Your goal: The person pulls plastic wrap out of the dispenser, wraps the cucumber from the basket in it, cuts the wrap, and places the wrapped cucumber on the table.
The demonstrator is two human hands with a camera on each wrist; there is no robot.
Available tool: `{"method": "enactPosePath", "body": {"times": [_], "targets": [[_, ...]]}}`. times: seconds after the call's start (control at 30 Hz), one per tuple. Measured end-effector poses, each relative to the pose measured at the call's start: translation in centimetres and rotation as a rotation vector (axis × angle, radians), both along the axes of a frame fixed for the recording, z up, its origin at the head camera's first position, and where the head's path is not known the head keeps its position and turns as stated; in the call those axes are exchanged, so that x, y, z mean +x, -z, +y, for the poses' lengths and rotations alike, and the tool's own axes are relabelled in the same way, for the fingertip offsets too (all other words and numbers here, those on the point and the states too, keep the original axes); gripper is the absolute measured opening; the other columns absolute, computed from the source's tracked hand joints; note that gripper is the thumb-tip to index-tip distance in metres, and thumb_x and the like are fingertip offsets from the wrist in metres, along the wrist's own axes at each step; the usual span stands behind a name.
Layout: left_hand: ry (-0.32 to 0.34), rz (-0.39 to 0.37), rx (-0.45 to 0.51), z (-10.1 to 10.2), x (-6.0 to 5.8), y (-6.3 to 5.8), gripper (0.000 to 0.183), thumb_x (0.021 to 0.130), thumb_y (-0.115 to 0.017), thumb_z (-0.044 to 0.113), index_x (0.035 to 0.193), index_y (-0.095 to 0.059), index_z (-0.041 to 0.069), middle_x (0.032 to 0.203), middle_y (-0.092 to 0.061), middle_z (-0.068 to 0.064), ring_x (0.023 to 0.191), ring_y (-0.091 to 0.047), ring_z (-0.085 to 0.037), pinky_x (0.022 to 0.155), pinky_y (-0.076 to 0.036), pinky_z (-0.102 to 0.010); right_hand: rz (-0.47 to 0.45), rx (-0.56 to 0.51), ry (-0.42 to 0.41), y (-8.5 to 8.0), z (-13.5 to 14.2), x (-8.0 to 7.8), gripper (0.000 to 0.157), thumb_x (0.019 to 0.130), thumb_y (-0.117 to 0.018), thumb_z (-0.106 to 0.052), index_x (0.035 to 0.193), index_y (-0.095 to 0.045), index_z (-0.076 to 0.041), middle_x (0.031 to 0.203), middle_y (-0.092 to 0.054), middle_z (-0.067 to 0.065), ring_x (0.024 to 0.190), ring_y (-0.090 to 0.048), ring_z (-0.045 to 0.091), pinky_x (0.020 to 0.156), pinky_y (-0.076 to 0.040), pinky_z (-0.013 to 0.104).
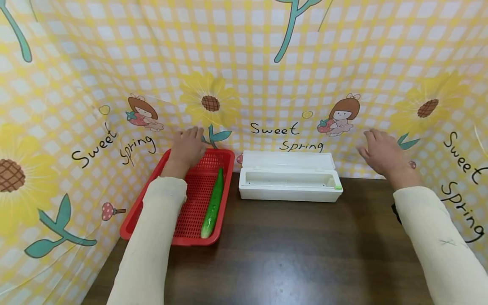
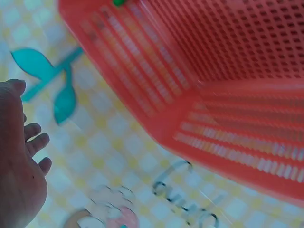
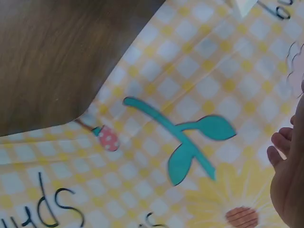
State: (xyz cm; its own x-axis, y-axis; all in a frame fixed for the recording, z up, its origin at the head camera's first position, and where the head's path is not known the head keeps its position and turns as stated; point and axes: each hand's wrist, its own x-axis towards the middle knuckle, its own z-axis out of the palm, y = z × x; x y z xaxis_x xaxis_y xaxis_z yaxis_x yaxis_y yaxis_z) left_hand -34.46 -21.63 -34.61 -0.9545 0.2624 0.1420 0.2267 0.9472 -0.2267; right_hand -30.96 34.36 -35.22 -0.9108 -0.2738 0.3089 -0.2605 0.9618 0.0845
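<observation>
Inside a red perforated plastic basket (image 1: pixel 190 203) lies a green cucumber (image 1: pixel 213 203), along the basket's right side. My left hand (image 1: pixel 188 146) is raised over the far end of that basket, fingers loosely bent and holding nothing. To the basket's right stands a long white plastic box (image 1: pixel 289 192), its hinged lid (image 1: pixel 287 160) tipped back against the cloth. My right hand (image 1: pixel 385 152) hovers in the air to the right of the box, with relaxed fingers and nothing in them. In the left wrist view the left hand (image 2: pixel 23 156) is apart from the basket rim.
A yellow-and-white checked cloth (image 1: pixel 267 93) with printed flowers and lettering rises behind and on both sides. The dark wooden table (image 1: pixel 297 250) extends in front of the box. A small bright green piece (image 1: pixel 338 187) sits at the box's right end.
</observation>
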Motion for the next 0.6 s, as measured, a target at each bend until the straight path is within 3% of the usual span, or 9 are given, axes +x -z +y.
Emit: {"method": "enactPosePath", "body": {"times": [0.1,0.17,0.3,0.4,0.5,0.6], "targets": [[0.052,0.018,0.044,1.9,0.0,0.1,0.061,0.101,-0.042,0.036,0.15,-0.024,0.004,0.154,-0.032,-0.016,0.14,-0.034,-0.031,0.109,-0.029,-0.054,0.104,-0.007,-0.091,0.2,-0.9,0.2,0.047,0.095,-0.057,-0.023,0.125,-0.046,0.012,0.124,-0.049,0.031,0.113,-0.048,0.051,0.091,-0.041,0.061],[0.095,0.025,0.085,3.3,-0.1,0.0,0.059,0.101,-0.043,0.034,0.149,-0.027,0.004,0.152,-0.035,-0.015,0.139,-0.035,-0.031,0.108,-0.03,-0.054,0.123,-0.042,-0.14,0.3,-1.6,0.5,0.044,0.092,-0.062,-0.02,0.121,-0.049,0.01,0.12,-0.052,0.029,0.11,-0.049,0.049,0.089,-0.042,0.059],[0.183,-0.007,0.188,6.6,0.3,-0.4,0.05,0.099,-0.048,0.022,0.144,-0.036,0.003,0.144,-0.045,-0.016,0.131,-0.044,-0.033,0.107,-0.036,-0.051,0.07,-0.106,-0.203,0.3,-2.7,0.9,0.037,0.091,-0.065,-0.018,0.117,-0.053,0.006,0.118,-0.055,0.025,0.111,-0.051,0.044,0.091,-0.042,0.055],[0.245,-0.068,0.245,9.5,0.9,-0.1,0.041,0.096,-0.053,0.012,0.136,-0.048,0.004,0.126,-0.06,-0.014,0.114,-0.058,-0.029,0.096,-0.048,-0.043,0.014,-0.142,-0.238,0.6,-3.2,1.0,0.033,0.091,-0.066,-0.017,0.114,-0.057,0.003,0.116,-0.06,0.022,0.11,-0.053,0.042,0.093,-0.042,0.053],[0.297,-0.136,0.2,12.4,1.6,0.8,0.033,0.093,-0.054,0.004,0.126,-0.057,0.006,0.112,-0.067,-0.012,0.1,-0.064,-0.026,0.086,-0.053,-0.037,-0.028,-0.175,-0.287,1.2,-3.4,1.1,0.029,0.088,-0.069,-0.016,0.111,-0.062,0.0,0.111,-0.065,0.019,0.106,-0.058,0.039,0.092,-0.044,0.052],[0.335,-0.232,0.141,15.1,2.3,1.7,0.032,0.093,-0.054,0.002,0.124,-0.06,0.008,0.116,-0.066,-0.01,0.106,-0.063,-0.024,0.092,-0.051,-0.037,-0.05,-0.192,-0.349,2.3,-3.7,1.1,0.025,0.084,-0.073,-0.016,0.105,-0.068,-0.003,0.103,-0.069,0.014,0.099,-0.062,0.034,0.088,-0.047,0.051]]}}
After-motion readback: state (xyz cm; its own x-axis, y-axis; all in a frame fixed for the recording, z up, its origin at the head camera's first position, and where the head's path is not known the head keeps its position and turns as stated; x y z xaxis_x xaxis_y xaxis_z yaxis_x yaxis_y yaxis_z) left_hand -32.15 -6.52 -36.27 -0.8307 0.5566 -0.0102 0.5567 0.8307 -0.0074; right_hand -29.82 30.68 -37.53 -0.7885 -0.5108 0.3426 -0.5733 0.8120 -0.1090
